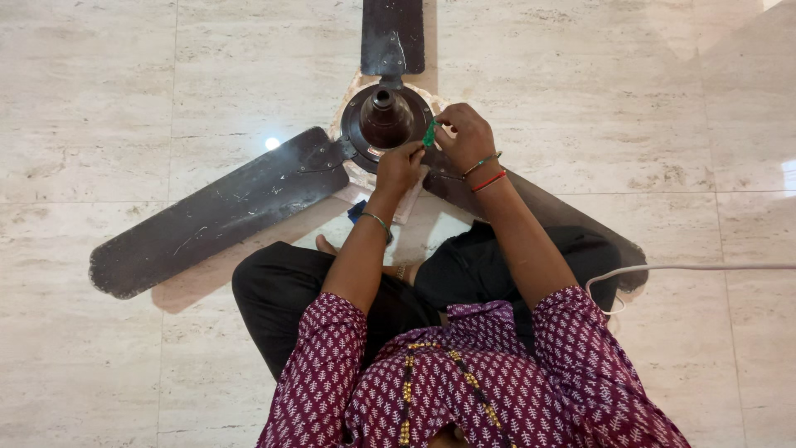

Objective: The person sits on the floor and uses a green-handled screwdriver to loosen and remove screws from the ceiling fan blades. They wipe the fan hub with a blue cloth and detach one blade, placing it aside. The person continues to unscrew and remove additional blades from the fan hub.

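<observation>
- Ceiling fan point(249, 203) lies on marble floor point(99, 99), motor hub point(385, 120) centre-far.
- L hand point(400, 168) curled on hub's near rim; grip unclear.
- R hand point(466, 137) pinches small green tool point(429, 133) at hub's right edge.
- White cable point(705, 267) right.

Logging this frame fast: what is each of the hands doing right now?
Left hand: closed, resting on the ceiling fan motor hub.
Right hand: closed, pinching a small green tool.
</observation>
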